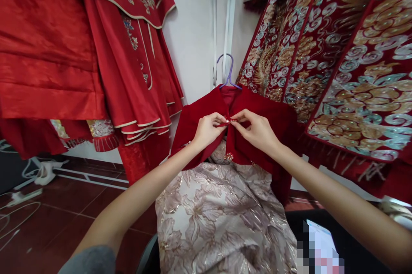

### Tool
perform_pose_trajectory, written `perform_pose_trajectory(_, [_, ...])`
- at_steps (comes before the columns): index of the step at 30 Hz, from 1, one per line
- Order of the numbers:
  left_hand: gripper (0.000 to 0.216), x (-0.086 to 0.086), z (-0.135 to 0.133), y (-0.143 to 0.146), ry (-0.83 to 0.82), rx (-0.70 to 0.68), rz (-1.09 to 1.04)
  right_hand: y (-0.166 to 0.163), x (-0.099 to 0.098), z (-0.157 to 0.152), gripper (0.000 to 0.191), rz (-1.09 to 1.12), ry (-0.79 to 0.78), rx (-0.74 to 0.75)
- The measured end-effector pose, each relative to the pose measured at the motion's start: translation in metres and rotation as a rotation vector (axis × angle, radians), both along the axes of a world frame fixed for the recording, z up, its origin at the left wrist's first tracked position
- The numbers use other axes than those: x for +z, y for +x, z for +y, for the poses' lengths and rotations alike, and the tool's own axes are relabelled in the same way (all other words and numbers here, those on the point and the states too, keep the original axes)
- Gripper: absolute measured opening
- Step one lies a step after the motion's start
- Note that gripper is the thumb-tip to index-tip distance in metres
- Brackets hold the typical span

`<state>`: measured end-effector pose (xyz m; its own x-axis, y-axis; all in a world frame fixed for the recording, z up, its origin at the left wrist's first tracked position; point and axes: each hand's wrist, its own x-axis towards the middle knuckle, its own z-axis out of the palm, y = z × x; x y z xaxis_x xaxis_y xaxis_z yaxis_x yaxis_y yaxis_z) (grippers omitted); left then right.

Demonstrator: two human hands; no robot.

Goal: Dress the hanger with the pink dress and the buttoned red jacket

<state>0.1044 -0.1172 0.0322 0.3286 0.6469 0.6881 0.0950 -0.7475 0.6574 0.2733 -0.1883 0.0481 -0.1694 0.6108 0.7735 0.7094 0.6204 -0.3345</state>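
Your red jacket (237,147) hangs on a purple hanger (230,72) over a pale floral dress (202,218), in front of a white pole (229,16); the hanger seems to bear its shoulders, leaving both hands free. Your left hand (209,130) and right hand (255,130) each have a narrow grip, fingertips pinched on the front edges at the chest, which likely keeps those edges together there. Below, the front parts around a flower-shaped fastener (228,156), seemingly because nothing holds it there.
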Motion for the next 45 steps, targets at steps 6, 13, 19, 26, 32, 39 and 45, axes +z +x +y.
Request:
perform_pose_trajectory(6, [0.017, 0.019, -0.010, -0.003, 0.141, 0.051, 0.293, 0.001, -0.002, 0.000, 0.015, -0.011, 0.016, -0.071])
perform_pose_trajectory(13, [0.017, 0.033, -0.025, -0.005, 0.242, 0.115, 0.390, 0.004, 0.002, -0.002, 0.016, -0.016, 0.027, -0.048])
perform_pose_trajectory(19, [0.011, 0.040, -0.024, -0.004, 0.316, 0.164, 0.495, 0.006, 0.003, -0.003, 0.023, 0.041, -0.021, 0.007])
perform_pose_trajectory(26, [0.010, 0.043, -0.023, 0.000, 0.363, 0.204, 0.555, 0.005, 0.006, 0.001, 0.031, 0.115, -0.014, 0.025])
perform_pose_trajectory(32, [0.009, 0.045, -0.030, 0.009, 0.362, 0.299, 0.614, 0.010, 0.007, 0.002, 0.040, 0.153, -0.040, 0.034])
perform_pose_trajectory(39, [0.006, 0.045, -0.023, 0.011, 0.359, 0.279, 0.610, 0.018, 0.006, 0.004, 0.035, 0.099, -0.080, 0.061])
perform_pose_trajectory(45, [0.006, 0.042, -0.010, 0.015, 0.377, 0.208, 0.592, 0.020, 0.003, 0.010, 0.047, 0.163, -0.061, 0.031])
